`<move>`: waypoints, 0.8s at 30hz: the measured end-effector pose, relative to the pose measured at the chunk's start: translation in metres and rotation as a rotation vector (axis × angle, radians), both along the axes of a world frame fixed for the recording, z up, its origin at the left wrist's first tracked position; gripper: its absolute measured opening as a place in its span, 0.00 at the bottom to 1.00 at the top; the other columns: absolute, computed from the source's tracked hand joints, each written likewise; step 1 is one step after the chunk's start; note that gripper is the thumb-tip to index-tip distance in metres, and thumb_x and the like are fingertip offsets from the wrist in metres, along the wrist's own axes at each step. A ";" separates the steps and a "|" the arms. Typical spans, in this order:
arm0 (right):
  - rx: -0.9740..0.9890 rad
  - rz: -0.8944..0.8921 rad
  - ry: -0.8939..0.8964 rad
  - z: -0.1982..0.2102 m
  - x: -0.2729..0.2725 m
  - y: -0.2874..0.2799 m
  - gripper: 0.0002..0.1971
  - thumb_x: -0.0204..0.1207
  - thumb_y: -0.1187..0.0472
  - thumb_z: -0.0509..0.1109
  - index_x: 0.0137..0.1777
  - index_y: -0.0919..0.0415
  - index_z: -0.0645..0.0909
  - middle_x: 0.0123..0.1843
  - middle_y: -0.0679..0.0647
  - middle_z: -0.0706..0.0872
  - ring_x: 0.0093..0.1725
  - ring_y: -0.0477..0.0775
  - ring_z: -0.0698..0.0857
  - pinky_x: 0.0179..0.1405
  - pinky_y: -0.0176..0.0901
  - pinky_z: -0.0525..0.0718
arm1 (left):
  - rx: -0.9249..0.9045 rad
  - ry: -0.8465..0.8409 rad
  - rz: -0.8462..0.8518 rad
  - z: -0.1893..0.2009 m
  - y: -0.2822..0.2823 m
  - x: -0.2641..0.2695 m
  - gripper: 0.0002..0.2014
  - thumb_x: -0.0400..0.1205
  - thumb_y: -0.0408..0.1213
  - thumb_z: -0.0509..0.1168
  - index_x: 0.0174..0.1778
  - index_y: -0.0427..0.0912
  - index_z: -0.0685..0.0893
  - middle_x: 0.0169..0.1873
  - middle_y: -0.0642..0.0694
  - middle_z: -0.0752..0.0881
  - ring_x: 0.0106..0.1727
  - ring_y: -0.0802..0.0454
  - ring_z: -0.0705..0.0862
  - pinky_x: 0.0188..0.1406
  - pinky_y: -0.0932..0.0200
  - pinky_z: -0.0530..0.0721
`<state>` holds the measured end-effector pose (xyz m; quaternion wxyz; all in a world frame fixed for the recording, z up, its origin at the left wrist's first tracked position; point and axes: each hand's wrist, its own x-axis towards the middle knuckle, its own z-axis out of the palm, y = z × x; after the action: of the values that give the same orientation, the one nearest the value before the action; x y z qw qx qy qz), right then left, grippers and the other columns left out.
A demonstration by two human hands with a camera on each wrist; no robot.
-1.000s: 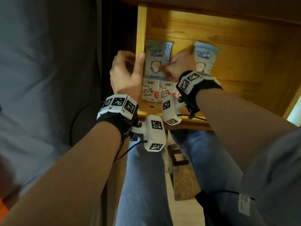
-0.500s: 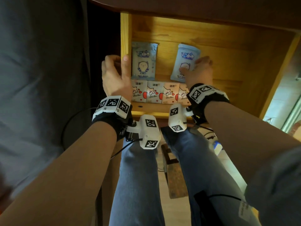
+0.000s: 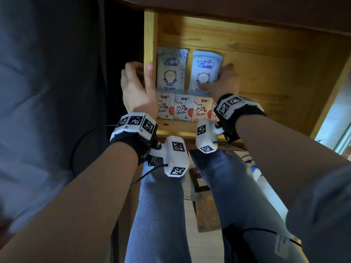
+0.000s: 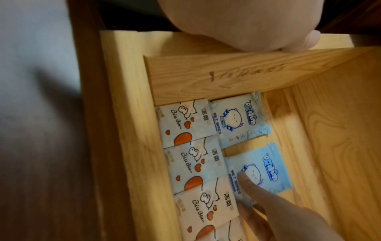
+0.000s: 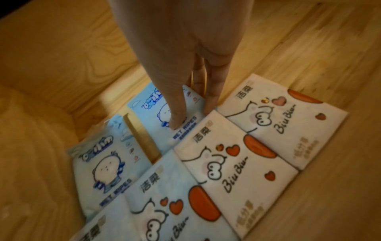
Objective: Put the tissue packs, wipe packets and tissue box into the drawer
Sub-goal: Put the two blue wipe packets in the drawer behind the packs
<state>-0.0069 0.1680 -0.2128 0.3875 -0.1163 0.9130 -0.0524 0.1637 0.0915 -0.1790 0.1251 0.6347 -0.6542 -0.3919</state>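
Observation:
The wooden drawer (image 3: 150, 35) stands pulled out. Several white tissue packs (image 3: 183, 109) with orange hearts lie in a row along its front wall. Behind them two blue wet-wipe packets lie side by side: the left packet (image 3: 171, 70) against the left wall, the right packet (image 3: 206, 67) just beside it. My left hand (image 3: 140, 76) grips the drawer's left wall, thumb inside and fingers outside. My right hand (image 3: 214, 76) pinches the right packet (image 5: 152, 117), thumb (image 5: 175, 124) on its face and fingers at its right edge. No tissue box is in view.
The drawer's right half (image 3: 266, 82) is bare wood. A dark desktop (image 3: 247, 8) overhangs the drawer's back. My knees in jeans (image 3: 161, 196) are below the drawer front, with a wooden stool (image 3: 205, 205) between them. Grey bedding (image 3: 38, 111) fills the left.
My right hand left the left packet, took the tilted right packet and slid it left, straight beside the first. The left hand stayed on the drawer wall.

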 end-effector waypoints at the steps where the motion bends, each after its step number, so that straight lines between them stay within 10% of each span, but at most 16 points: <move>1: 0.011 0.027 -0.010 0.000 0.002 -0.002 0.41 0.59 0.51 0.82 0.67 0.66 0.68 0.64 0.61 0.82 0.63 0.60 0.82 0.57 0.48 0.82 | 0.001 -0.001 -0.007 0.000 0.000 0.001 0.18 0.84 0.49 0.55 0.57 0.37 0.76 0.51 0.43 0.81 0.48 0.57 0.77 0.39 0.83 0.70; 24: -0.138 -0.005 -0.096 0.033 0.002 0.014 0.23 0.70 0.52 0.74 0.62 0.61 0.77 0.60 0.55 0.85 0.56 0.52 0.84 0.49 0.38 0.81 | 0.002 -0.075 0.007 0.024 -0.004 -0.004 0.18 0.81 0.49 0.59 0.58 0.39 0.77 0.55 0.42 0.82 0.57 0.46 0.80 0.48 0.61 0.74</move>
<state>-0.0054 0.1819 -0.1800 0.4218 -0.1378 0.8878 -0.1220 0.1596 0.0873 -0.1551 0.1014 0.6513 -0.6557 -0.3682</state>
